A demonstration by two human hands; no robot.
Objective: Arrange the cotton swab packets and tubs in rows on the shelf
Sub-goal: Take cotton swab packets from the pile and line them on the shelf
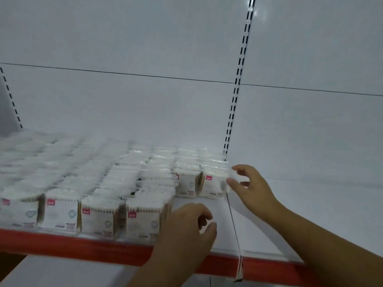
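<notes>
A white shelf [279, 214] with a red front edge [62, 244] stands against a white back panel [145, 100]. 2 slotted uprights run up the panel, 1 at the far left [10, 96] and 1 right of centre [238, 79]. A thin dark seam [233, 220] crosses the shelf from back to front below the right upright, and a small tag [240, 268] hangs at the red edge where the seam ends.

The cotton swab packets [103, 179] fill the shelf left of the seam, upright in 6 columns running toward the back panel; the far ones are blurred. 4 columns reach the front edge. The 2 on the right stop further back, so bare shelf lies in front of them. Right of the seam the board is bare as far as the view goes.

The right hand [252, 189] reaches in from the lower right, arm slanting up and left. Its thumb and forefinger pinch the upper right corner of the rightmost packet [213, 183], just left of the seam, while the other fingers spread loosely behind. The left hand [186, 226] comes up over the red edge, back toward the camera, just beside the front packet of the 4th column [145, 220]. Its fingers are loosely curled, the thumb apart, grasping nothing; whether it touches that packet I cannot tell.
</notes>
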